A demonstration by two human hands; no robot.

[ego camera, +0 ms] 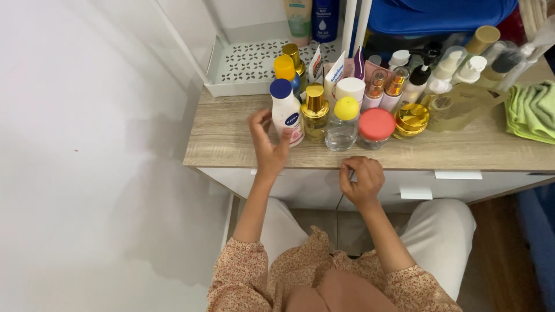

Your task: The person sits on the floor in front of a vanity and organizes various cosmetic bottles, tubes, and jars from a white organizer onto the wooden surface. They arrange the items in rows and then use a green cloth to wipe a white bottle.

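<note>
Here, a pale wood tabletop [231, 138] stood against a white wall [87, 144], crowded with bottles. At the front stood a white bottle with a blue cap [286, 110], a gold-capped bottle [315, 112], a yellow-capped jar [343, 124] and a red-lidded jar [376, 127]. The left hand [267, 144] touched the white bottle, fingers half open. The right hand [361, 179] curled at the tabletop's edge, perhaps empty.
</note>
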